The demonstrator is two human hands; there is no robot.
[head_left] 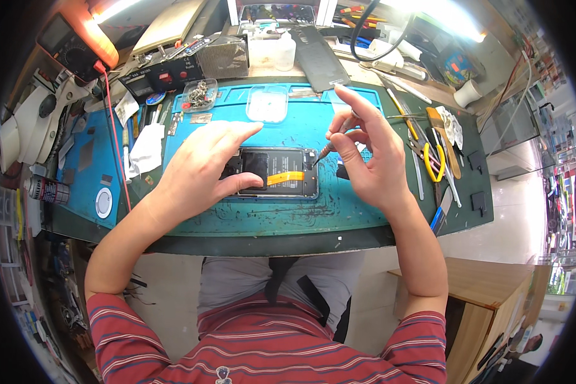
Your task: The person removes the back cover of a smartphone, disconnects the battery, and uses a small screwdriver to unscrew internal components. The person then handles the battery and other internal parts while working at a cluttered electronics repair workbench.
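Note:
An opened phone lies on the blue work mat, its dark insides facing up. An orange flex cable runs across its battery. My left hand grips the phone's left end, the thumb lying over the inside and the index finger stretched past the far edge; its other fingers are mostly hidden. Between the thumb and fingers of my right hand is a slim screwdriver, slanting down. Its dark tip is at the phone's upper right corner; whether it touches a screw is too small to tell.
Beyond the phone stand a clear tray and a box of small metal parts. Yellow-handled pliers, tweezers and a brush lie at the right. A red cable hangs at the left, near a white cloth.

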